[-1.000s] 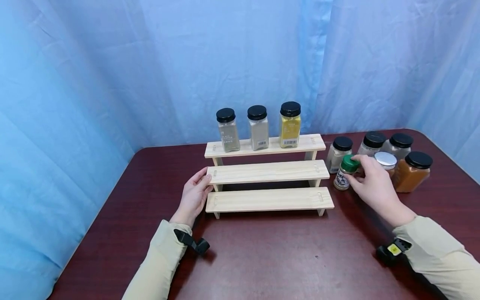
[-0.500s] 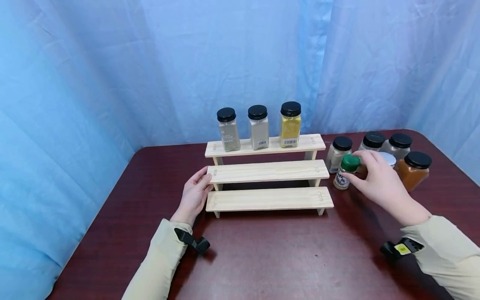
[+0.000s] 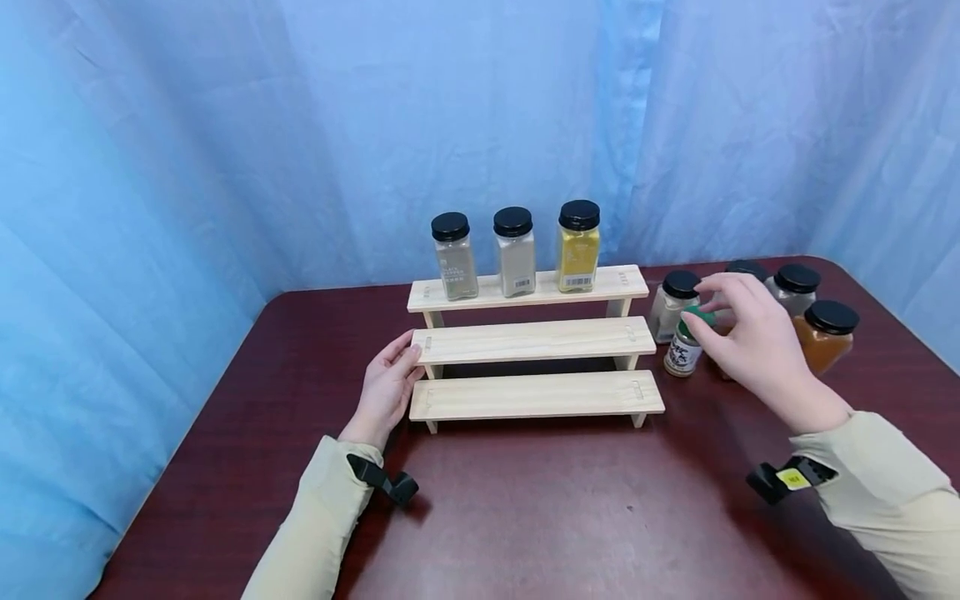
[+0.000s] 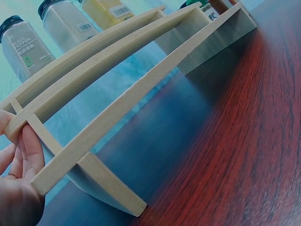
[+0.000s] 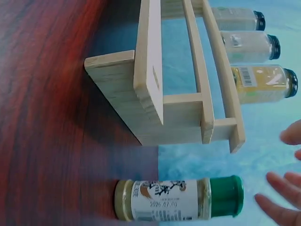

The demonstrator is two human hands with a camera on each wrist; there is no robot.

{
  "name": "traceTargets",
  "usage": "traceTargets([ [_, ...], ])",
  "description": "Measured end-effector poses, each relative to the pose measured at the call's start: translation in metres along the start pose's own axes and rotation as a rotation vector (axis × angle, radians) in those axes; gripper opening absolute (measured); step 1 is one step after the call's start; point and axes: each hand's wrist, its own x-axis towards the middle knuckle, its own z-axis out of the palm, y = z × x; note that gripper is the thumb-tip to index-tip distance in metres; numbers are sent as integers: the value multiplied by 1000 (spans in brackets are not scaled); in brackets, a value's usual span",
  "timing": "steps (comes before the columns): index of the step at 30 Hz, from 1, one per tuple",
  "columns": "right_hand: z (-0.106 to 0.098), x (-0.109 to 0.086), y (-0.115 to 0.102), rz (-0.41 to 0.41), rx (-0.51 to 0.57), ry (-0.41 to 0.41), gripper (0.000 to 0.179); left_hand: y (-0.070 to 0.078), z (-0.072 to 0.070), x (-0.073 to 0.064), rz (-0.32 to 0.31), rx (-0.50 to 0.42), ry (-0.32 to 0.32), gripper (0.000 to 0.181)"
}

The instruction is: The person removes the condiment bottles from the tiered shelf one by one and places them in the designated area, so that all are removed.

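Observation:
A three-tier wooden shelf rack (image 3: 536,340) stands on the table. My left hand (image 3: 384,385) grips the left end of its middle board, thumb on top and fingers curled below, as the left wrist view also shows. To the right of the rack stands a small spice bottle (image 3: 681,354) with a green cap and a white label. My right hand (image 3: 757,333) hovers over it with bent, parted fingers and nothing between them. In the right wrist view the fingertips (image 5: 263,201) are apart from the green cap (image 5: 226,195). Just behind stands a black-lidded jar (image 3: 670,312).
On the top board stand a black pepper jar (image 3: 457,268), a pale jar (image 3: 516,265) and a yellow jar (image 3: 578,257). Behind my right hand are an orange-brown jar (image 3: 823,340) and a grey jar (image 3: 793,290). A blue curtain (image 3: 465,125) hangs behind the table.
My right hand has come off the green-capped bottle and risen slightly, fingers spreading. It now covers the silver-lidded jar seen earlier. My left hand keeps its place on the rack.

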Motion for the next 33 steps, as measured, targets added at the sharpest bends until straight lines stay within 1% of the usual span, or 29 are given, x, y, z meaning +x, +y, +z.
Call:
traceTargets([
  [3,6,9,-8,-25,31,56,39,1,0,1,0,11,1,46],
  [6,12,16,-19,-7,101,64,45,1,0,0,-4,17,0,46],
  [10,21,29,-35,74,266,1,59,1,0,0,-5,14,1,46],
  [14,32,41,-44,146,360,-61,74,2,0,0,-1,8,1,46],
  [20,48,55,-50,200,415,-106,85,3,1,0,-2,6,2,46],
  [24,56,62,-53,221,431,-109,87,2,1,0,-3,8,-2,47],
  [29,65,69,-57,204,424,-89,89,1,0,0,-6,13,1,47],
  [33,73,73,-59,180,437,-63,89,1,1,0,6,10,-1,47],
])
